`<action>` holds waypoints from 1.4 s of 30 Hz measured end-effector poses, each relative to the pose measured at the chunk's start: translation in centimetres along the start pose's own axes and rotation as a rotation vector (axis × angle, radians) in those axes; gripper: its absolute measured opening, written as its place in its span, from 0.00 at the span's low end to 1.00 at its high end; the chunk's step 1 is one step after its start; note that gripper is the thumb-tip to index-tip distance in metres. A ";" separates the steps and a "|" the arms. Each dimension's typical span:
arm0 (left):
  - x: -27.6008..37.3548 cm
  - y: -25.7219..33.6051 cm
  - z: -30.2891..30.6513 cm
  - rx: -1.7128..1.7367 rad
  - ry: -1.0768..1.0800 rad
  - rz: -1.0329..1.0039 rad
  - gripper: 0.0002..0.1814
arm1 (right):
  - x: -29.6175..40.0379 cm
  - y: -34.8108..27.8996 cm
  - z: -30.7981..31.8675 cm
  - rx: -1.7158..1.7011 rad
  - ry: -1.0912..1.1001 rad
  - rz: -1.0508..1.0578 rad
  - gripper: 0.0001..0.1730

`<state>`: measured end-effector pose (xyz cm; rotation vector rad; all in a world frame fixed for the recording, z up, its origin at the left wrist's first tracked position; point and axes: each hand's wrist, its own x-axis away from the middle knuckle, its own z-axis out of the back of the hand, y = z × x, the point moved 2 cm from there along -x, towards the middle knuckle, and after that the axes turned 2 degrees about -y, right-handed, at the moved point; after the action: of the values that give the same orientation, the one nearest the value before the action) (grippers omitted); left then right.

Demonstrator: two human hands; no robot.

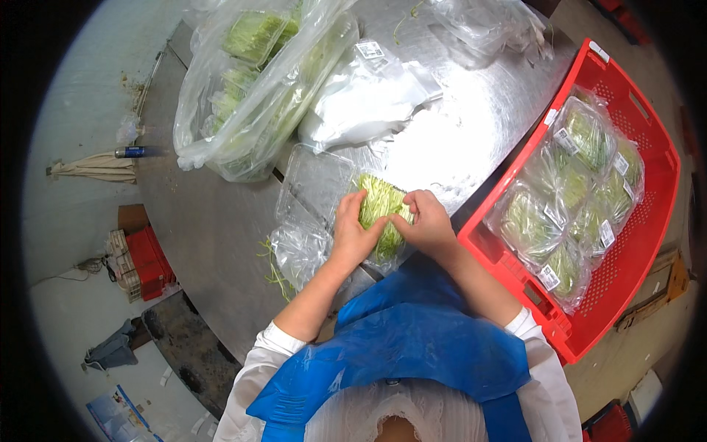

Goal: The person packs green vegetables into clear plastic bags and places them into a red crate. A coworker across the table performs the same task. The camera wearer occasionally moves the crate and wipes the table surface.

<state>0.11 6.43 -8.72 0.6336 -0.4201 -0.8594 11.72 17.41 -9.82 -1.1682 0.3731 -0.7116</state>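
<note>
A block of green sprouts (381, 204) lies before me on what looks like a clear plastic container. My left hand (354, 226) presses its left side, with fingers curled at the far edge. On the right side, my right hand (422, 221) grips it with bent fingers. Both thumbs meet over the top of the stems. A clear plastic clamshell tray or lid (312, 185) lies left of the sprouts. Crumpled clear film (298, 251) sits by my left wrist, with loose sprout stems (273, 271) beside it. The underside of the sprouts is hidden.
A large clear bag of sprouts (259, 99) stands far left on the steel table (188, 221). Near it lies a stack of plastic bags (364, 94). More clear plastic (486, 27) lies at the back. A red crate (635, 309) at right holds several labelled sprout packs (530, 221).
</note>
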 end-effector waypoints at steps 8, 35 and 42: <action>0.1 0.2 -0.1 -0.029 -0.013 0.011 0.31 | 0.2 0.4 -0.7 0.139 -0.035 -0.044 0.08; 0.9 -0.5 -0.8 0.023 0.062 -0.042 0.31 | 0.4 -0.3 -0.8 0.098 -0.178 -0.195 0.12; 0.8 -2.2 -0.3 -0.028 0.018 -0.053 0.31 | 0.0 0.6 -3.1 0.098 -0.168 -0.164 0.13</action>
<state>-0.46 4.83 -10.37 0.6279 -0.3759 -0.9076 9.99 15.33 -11.52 -1.1645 0.1010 -0.7592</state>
